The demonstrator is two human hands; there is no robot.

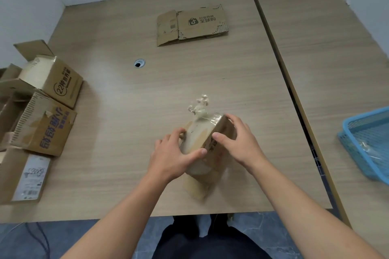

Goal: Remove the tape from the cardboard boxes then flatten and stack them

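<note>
- The pale wood-grain table (189, 82) is being worked at close to its near edge, so anything fumbled could end up on the floor.
- The pile of unflattened brown cardboard boxes (42, 111) is parked right at the left edge and could be toppled by a stray elbow.
- The flattened brown cardboard box (191, 24) is lying well apart at the far side, so a lazy toss onto it could be missed.
- The small brown tape-wrapped cardboard box (197, 139) is held up over the front middle of the table.
- It's wrapped by the left hand (170, 155), fingers curled round its left side and thumb laid across the face. If that gets squeezed harder, the walls could be crushed crooked.
- The top right edge is clamped by the right hand (237, 141), thumb pressed on the face; slick tape there could let it slip.
- The crumpled clear tape wad (201, 105) looks attached at the top. If it gets yanked, the paper skin could be ripped off or fingers stuck.
</note>
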